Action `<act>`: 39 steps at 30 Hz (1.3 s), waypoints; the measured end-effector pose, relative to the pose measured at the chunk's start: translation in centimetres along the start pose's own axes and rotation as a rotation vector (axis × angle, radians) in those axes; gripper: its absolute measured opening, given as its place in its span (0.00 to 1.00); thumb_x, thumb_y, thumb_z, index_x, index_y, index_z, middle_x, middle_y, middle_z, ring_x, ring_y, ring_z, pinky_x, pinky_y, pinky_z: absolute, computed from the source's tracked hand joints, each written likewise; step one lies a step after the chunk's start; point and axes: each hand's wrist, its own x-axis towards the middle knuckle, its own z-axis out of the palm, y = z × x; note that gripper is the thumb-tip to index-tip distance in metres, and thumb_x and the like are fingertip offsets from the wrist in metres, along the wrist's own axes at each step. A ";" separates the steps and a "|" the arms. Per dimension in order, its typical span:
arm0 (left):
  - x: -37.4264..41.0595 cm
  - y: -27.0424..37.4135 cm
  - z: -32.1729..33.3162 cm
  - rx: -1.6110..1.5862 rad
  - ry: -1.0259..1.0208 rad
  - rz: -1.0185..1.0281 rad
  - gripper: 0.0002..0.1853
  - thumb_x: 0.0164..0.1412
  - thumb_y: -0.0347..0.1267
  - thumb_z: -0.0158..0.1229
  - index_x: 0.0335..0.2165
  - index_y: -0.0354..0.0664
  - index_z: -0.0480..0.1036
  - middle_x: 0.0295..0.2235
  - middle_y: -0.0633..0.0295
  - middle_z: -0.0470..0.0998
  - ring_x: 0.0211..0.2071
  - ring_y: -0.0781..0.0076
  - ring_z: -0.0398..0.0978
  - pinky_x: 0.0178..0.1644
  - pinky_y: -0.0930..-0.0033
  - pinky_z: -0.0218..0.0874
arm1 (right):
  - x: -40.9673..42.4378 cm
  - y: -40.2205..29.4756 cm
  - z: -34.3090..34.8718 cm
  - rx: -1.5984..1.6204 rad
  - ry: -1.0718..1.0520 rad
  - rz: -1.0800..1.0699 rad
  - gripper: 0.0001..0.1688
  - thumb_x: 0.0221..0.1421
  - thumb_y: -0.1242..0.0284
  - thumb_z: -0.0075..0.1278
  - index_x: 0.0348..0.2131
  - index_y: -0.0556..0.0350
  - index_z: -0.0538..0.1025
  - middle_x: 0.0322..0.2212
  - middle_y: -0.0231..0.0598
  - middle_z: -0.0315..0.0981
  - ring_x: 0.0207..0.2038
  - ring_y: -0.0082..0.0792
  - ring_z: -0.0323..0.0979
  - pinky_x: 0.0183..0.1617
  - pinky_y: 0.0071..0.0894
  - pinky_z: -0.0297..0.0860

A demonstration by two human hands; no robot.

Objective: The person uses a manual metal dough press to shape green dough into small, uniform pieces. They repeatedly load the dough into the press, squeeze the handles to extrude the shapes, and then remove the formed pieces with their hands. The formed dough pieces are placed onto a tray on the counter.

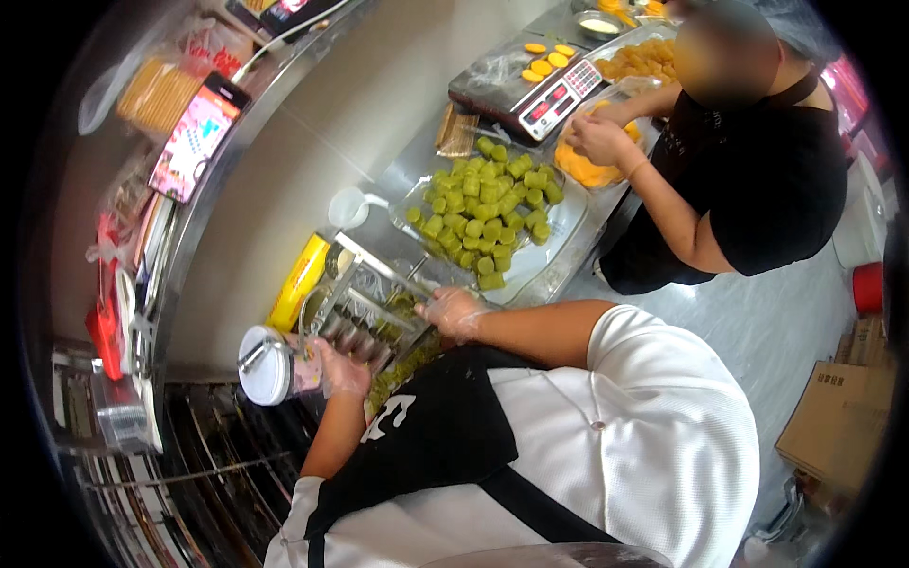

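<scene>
In front of me stands a metal press frame (383, 275) with a row of metal cylinders (355, 337) inside. My right hand (458, 314), in a clear plastic glove, grips the frame's right end. At its other end is my left hand (344, 369), also gloved, close to the cylinders; what its fingers hold is hidden. Green crumbly material (387, 383) lies beneath the frame, near my black apron. Beyond my right hand, many short green dough cylinders (483, 206) are heaped on a clear tray.
A white-lidded tub (266, 366) and a yellow box (300, 280) stand left. A white plastic ladle (349, 208) lies by the wall. Farther off are a digital scale (557, 99) with yellow discs and a co-worker (767, 163) handling yellow dough (586, 160). A phone (199, 138) rests on the shelf.
</scene>
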 end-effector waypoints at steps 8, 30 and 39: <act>2.5 -0.6 -0.7 -0.146 -0.051 0.056 0.56 0.57 0.78 0.30 0.70 0.54 0.51 0.70 0.54 0.51 0.70 0.43 0.49 0.69 0.27 0.40 | -2.0 -7.6 -5.1 -0.029 -0.119 -0.424 0.44 0.65 0.38 0.37 0.52 0.62 0.74 0.52 0.62 0.71 0.56 0.59 0.70 0.59 0.48 0.65; 2.7 -2.3 -4.4 0.385 -0.205 -0.394 0.56 0.59 0.77 0.20 0.60 0.42 0.64 0.57 0.59 0.72 0.54 0.50 0.74 0.56 0.31 0.61 | 1.1 -4.1 -9.2 1.402 -0.537 0.222 0.33 0.57 0.64 0.48 0.57 0.69 0.70 0.50 0.58 0.74 0.42 0.53 0.77 0.52 0.55 0.73; 1.6 0.1 -1.6 -0.036 -0.397 -0.342 0.41 0.67 0.67 0.24 0.60 0.54 0.61 0.59 0.54 0.66 0.57 0.48 0.67 0.55 0.22 0.61 | 1.1 -4.7 -9.6 1.191 -0.555 0.160 0.30 0.56 0.65 0.51 0.54 0.67 0.71 0.47 0.58 0.76 0.38 0.48 0.78 0.47 0.48 0.76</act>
